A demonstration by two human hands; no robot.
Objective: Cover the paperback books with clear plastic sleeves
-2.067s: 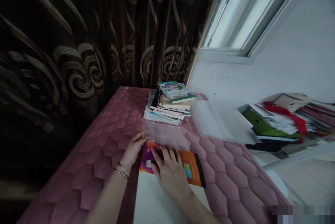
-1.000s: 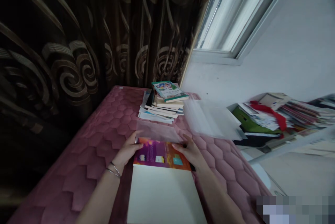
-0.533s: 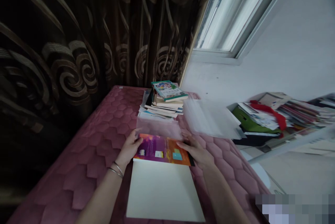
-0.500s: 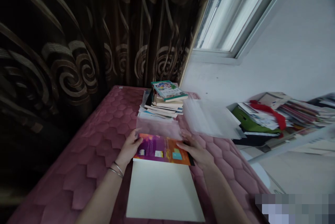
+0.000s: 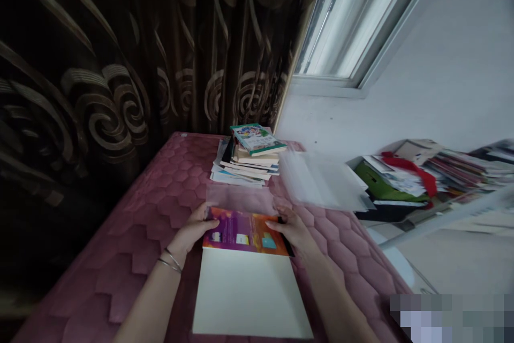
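A purple and orange book cover [image 5: 241, 231] lies between my two hands, over the far part of a blank white panel [image 5: 249, 292]. I cannot tell whether the panel is joined to it. My left hand [image 5: 196, 228], with bracelets at the wrist, grips the cover's left edge, thumb on top. On the right edge, my right hand [image 5: 292, 228] holds it the same way, fingers partly hidden beneath. A clear plastic sheet [image 5: 241, 197] extends past the cover's far edge, between the fingertips.
A stack of books [image 5: 249, 161] stands farther back on the pink quilted mattress [image 5: 160, 225]. To its right lie clear plastic sheets [image 5: 325, 180]. Papers and a green item [image 5: 385, 185] fill a shelf at right. A dark curtain [image 5: 180, 48] hangs behind.
Both hands and the colourful cover have shifted very slightly toward me. The clear sheet remains beyond it, and both grips stay in place.
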